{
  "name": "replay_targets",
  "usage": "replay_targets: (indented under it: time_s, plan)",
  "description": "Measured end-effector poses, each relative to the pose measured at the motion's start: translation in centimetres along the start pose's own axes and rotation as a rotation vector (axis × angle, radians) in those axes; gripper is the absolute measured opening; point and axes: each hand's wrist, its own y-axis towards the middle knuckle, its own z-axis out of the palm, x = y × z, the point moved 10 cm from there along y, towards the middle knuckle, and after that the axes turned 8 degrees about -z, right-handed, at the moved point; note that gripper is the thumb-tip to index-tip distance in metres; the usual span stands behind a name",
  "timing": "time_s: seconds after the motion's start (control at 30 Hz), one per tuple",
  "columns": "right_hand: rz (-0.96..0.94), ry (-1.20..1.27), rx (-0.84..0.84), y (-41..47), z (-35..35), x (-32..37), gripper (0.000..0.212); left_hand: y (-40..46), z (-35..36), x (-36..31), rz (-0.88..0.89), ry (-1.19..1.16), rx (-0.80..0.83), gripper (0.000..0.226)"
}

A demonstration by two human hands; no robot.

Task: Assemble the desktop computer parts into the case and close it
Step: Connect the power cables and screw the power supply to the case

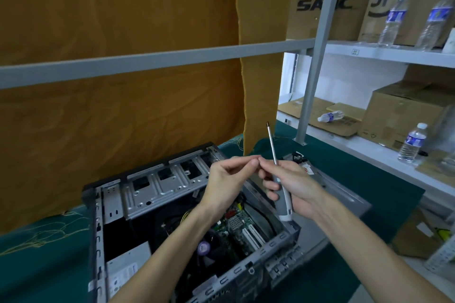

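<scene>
Midway, by our reading: the case (118,204) lies open on its side on the green cloth (344,167), directly beneath our two hands, with its side panel not yet on. Inside, below our left wrist, the motherboard (236,226) is seated, with a fan (204,248) nearer us and what looks like the power supply (125,268) in the near-left corner. The drive bays (167,179) beyond our left hand appear empty. A grey slab (342,192) just past our right hand may be the panel; we cannot tell for sure.

Above the case, our right hand (293,187) is wrapped around the handle of a screwdriver (277,172), shaft pointing up and away. Our left hand (229,179) has its fingertips pinched together, meeting the right thumb, as if passing a screw; nothing so small is visible, so we cannot tell what it pinches.

Fastening seems in hand; closing remains. Shelves (384,53) with boxes and bottles stand to our right.
</scene>
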Motion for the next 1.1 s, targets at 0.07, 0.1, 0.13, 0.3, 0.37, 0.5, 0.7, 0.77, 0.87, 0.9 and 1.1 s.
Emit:
replay_targets:
  time_s: [0.07,0.1,0.13,0.3,0.37,0.5,0.7,0.77,0.87,0.9,1.1]
  plan:
    - [-0.028,-0.034,-0.05,-1.3,1.2,-0.1,0.035,-1.8,-0.3,-0.1,-0.031,-0.061,-0.048,0.018]
    - [-0.037,-0.061,-0.075,-2.0,1.9,-0.2,0.037,-2.7,-0.2,0.1,-0.053,-0.102,-0.057,0.019]
    - [-0.042,-0.096,-0.099,-2.6,2.6,-0.4,0.039,-3.8,-0.2,0.4,-0.079,-0.15,-0.058,0.021]
    - [0.021,-0.228,0.009,-7.5,7.1,-2.5,0.046,-9.0,-2.9,0.4,-0.143,-0.32,-0.096,0.025]
    - [0.061,-0.225,0.119,-10.2,9.1,-3.8,0.038,-11.0,-5.3,0.4,-0.153,-0.391,-0.144,0.025]
    - [-0.041,-0.299,0.188,-15.5,11.8,-4.9,0.017,-15.4,-9.5,1.5,-0.233,-0.572,-0.219,0.024]
    - [-0.044,-0.429,0.271,-22.6,15.4,-7.7,0.014,-22.0,-11.3,2.9,-0.305,-0.481,-0.141,0.019]
    - [-0.035,-0.445,0.3,-24.4,16.2,-8.4,0.01,-23.8,-11.6,2.9,-0.294,-0.446,-0.109,0.021]
    - [-0.033,-0.466,0.31,-26.7,16.6,-9.2,0.01,-26.5,-12.2,2.6,-0.259,-0.368,-0.064,0.019]
    - [-0.026,-0.473,0.317,-27.4,16.7,-9.5,0.01,-27.3,-12.3,2.5,-0.248,-0.334,-0.057,0.019]
    - [-0.014,-0.516,0.341,-30.1,17.1,-10.8,0.016,-31.2,-12.9,3.3,-0.232,-0.176,-0.09,0.022]
